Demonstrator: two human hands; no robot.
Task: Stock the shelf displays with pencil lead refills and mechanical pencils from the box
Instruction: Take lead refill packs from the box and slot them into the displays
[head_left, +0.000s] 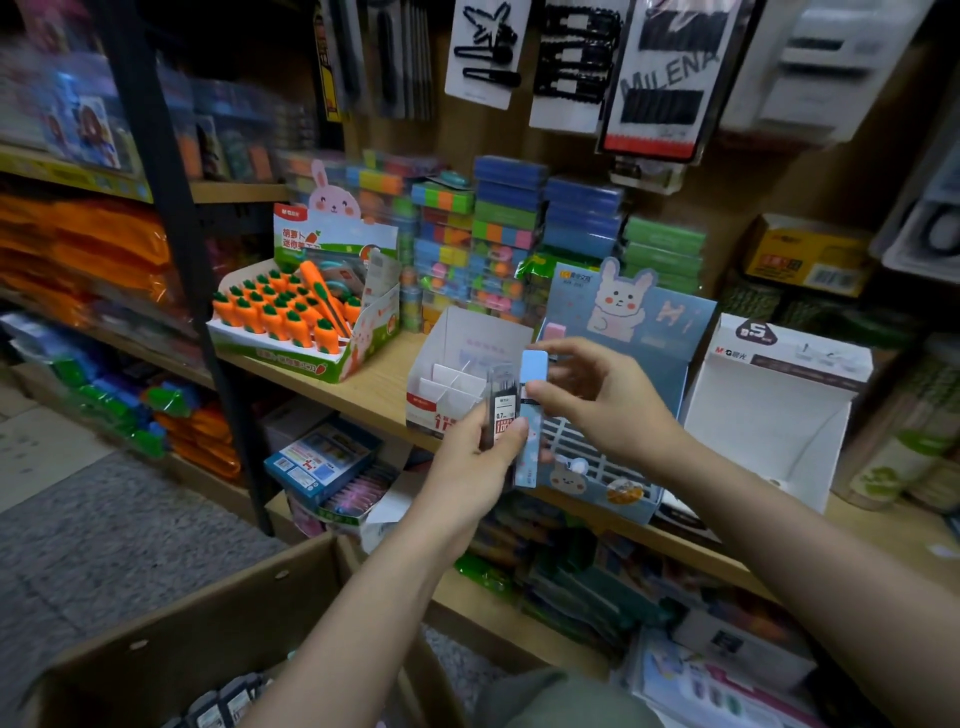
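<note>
1. The left hand (480, 457) is raised in front of the wooden shelf (374, 395), its fingers and thumb curled round a dark lead refill case (501, 408) and a light blue patterned case (530, 447) held upright side by side.
2. The dark case carries a white label reading 0.7 and a red band below it.
3. The right hand (597, 400) reaches in from the right; its thumb and forefinger pinch the blue cap (535, 366) at the top of the light blue case, the other fingers loosely bent.
4. Just behind the hands, on the shelf, stands a white display box (457, 374) with card dividers and a red strip on its front.
5. To its right is a blue rabbit display (628, 322) with a white grid tray at its base; a pink-capped piece shows at its upper left.
6. Further right sits a white open carton (769, 405) with a dark printed header.
7. To the left on the same shelf, a carrot display (301, 312) holds rows of orange carrot-shaped items.
8. At the bottom left, an open cardboard box (171, 639) sits below the shelf; several dark refill cases (223, 701) show inside it.
</note>
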